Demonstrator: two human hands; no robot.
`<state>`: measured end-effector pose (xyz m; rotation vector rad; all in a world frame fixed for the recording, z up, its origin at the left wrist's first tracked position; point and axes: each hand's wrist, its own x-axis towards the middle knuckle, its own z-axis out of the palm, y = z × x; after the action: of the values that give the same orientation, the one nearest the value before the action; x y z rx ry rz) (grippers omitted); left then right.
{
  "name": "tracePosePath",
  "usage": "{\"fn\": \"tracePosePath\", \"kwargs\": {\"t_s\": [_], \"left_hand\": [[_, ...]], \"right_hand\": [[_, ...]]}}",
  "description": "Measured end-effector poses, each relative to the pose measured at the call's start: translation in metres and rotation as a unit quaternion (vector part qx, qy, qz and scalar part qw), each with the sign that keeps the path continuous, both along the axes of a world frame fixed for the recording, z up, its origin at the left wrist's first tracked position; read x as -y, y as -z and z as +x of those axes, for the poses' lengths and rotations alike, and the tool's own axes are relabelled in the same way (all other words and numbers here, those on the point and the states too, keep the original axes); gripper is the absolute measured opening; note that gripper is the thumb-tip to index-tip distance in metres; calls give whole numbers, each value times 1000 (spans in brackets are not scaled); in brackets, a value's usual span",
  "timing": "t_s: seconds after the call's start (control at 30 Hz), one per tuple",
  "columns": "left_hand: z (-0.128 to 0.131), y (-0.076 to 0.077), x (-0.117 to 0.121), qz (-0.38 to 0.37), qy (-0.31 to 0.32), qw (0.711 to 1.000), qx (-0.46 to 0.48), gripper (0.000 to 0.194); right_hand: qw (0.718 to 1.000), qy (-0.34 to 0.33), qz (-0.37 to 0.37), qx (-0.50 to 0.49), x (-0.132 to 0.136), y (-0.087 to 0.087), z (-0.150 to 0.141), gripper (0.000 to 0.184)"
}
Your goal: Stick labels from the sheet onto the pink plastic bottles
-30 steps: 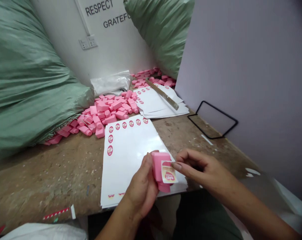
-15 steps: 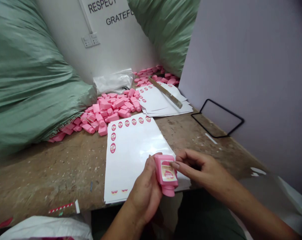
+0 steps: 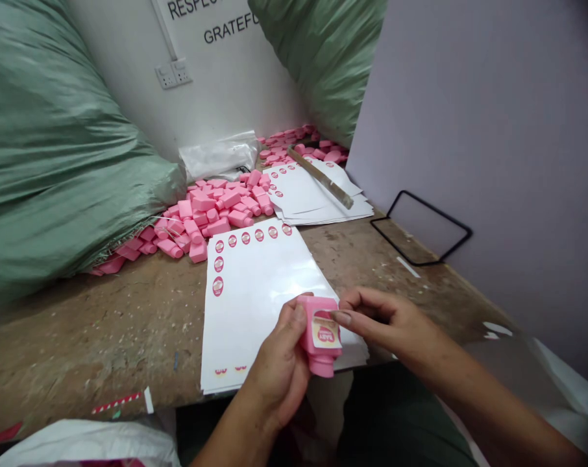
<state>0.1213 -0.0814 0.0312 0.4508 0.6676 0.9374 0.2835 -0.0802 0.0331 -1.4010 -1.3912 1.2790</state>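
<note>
My left hand [image 3: 278, 363] is wrapped around a flat pink plastic bottle [image 3: 320, 347], fingers closed on its side, with the narrow end pointing down, just above the near part of the sheet. My right hand [image 3: 391, 321] comes in from the right with its fingers curled. The index fingertip [image 3: 341, 317] sits at the edge of an oval cream-and-pink label [image 3: 326, 329] on the bottle's face. I cannot tell whether the thumb is pinching anything, as it is hidden.

Under both hands lies a white glossy backing sheet [image 3: 255, 305]. Most of it is bare, and oval labels remain along its far edge, down its left edge and at its near edge. Beyond the hands, a heap of unlabelled pink bottles [image 3: 216, 211] lies on the scuffed brown wooden surface [image 3: 104, 324], with more [image 3: 294, 146] further back. Ahead and to the right is a stack of similar white sheets [image 3: 318, 201], with a long wooden strip [image 3: 320, 178] lying across it.

Bulging green woven sacks [image 3: 55, 143] crowd the far left. A black wire frame [image 3: 420, 227] leans by the pale wall right of my right hand. Nothing sits between my hands and the bottle.
</note>
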Motion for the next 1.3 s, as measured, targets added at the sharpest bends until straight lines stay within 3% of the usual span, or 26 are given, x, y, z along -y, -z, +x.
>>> {"fn": "tracePosePath", "kwargs": {"t_s": [0.37,0.57,0.83,1.3], "left_hand": [[-3,12,-5,-44,17,997,55,25],[-6,12,-4,-56,33,996,66,32],[-1,7,-2,-54,8,999,-1,33],[3,12,1,7,-6,999,-36,33]], "right_hand": [[973,21,-108,-204,7,2,3,42],[986,14,-105,-129,5,1,1,48],[996,-6,-78,-50,1,3,-3,51],[999,-11,-42,-11,-3,4,-4,43]]}}
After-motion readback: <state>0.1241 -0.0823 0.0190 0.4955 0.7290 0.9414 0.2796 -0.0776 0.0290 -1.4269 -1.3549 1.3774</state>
